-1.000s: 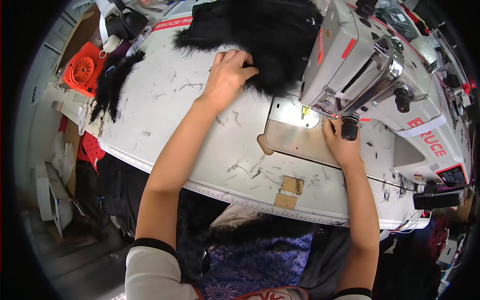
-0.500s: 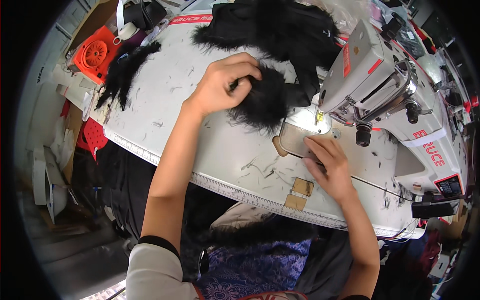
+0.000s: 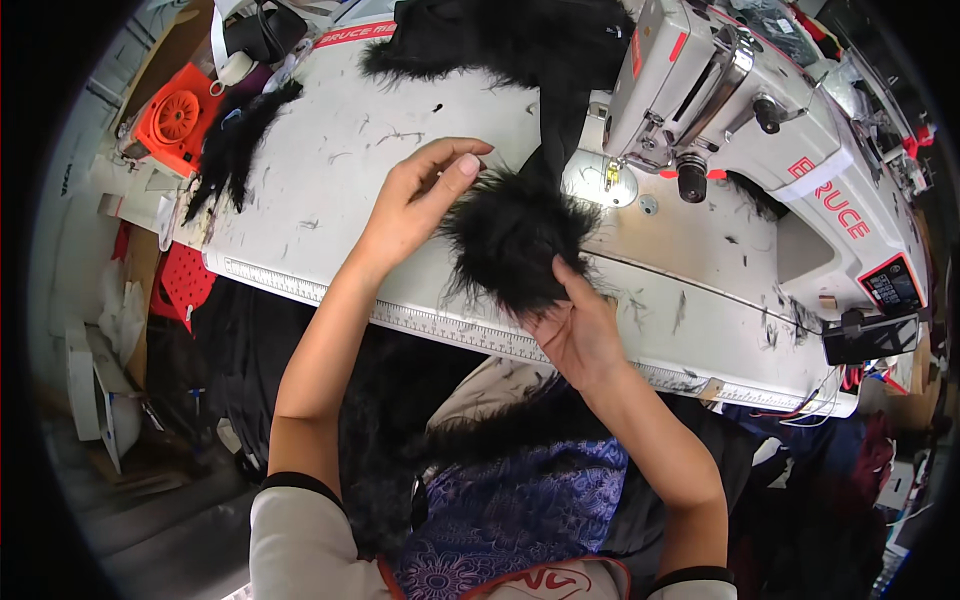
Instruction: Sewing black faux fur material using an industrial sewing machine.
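Observation:
My right hand (image 3: pixel 570 325) holds a fluffy black feathered piece (image 3: pixel 515 235) near the table's front, thumb on top and fingers underneath. My left hand (image 3: pixel 430 195) is at the piece's upper left, fingers loosely curved and apart, with nothing clearly in them. A black fabric band (image 3: pixel 555 120) runs from that piece back to a black feather-trimmed garment (image 3: pixel 505 40) at the rear. The sewing machine (image 3: pixel 740 110) stands on the right; its lit needle plate (image 3: pixel 600 180) lies just beyond the feathered piece.
The white table (image 3: pixel 320 200) carries stray wisps and a ruler strip (image 3: pixel 280 285) along its front. An orange plastic object (image 3: pixel 170 120), black feather trim (image 3: pixel 235 150) and a cup (image 3: pixel 240 70) sit at the left. A black device (image 3: pixel 870 340) is at the right corner.
The feathered piece has come forward and down from beside the machine. My right hand left the machine bed and took hold of it; my left hand lowered and loosened its grip.

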Tool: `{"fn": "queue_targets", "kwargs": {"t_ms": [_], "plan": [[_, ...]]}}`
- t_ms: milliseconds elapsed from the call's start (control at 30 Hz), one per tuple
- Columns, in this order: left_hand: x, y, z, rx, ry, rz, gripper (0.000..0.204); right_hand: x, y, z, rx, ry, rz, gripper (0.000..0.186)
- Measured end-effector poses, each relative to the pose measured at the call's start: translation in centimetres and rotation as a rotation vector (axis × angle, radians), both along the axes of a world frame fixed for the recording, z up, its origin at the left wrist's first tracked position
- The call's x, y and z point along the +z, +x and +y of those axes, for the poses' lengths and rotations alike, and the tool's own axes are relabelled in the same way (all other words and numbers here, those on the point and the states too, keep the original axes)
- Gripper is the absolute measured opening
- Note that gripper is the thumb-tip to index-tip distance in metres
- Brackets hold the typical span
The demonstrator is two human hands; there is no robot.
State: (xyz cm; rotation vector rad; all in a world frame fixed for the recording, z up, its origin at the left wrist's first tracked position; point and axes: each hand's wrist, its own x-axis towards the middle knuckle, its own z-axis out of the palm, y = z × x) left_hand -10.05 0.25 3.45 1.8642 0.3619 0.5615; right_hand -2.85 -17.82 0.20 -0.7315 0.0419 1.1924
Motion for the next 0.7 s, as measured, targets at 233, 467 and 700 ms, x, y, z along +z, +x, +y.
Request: {"fn": "queue_targets", "kwargs": {"t_ms": [233, 467, 700], "plan": [[0.1, -1.5, -4.9, 0.008, 0.165, 0.083, 0.042, -0.4, -2.0, -1.4, 0.062, 0.008, 0.051, 0.045], [2.7, -2.1, -6.5, 0.051, 0.331, 0.026, 0.03, 0.1, -1.4, -5.3, 0.509, -0.125, -0.67, 0.034], [3.0, -1.9, -7.5, -0.031, 0.368, 0.009, 0.032, 0.6, 0.5, -4.2, -0.184, -0.335, -1.369, 0.026]]}}
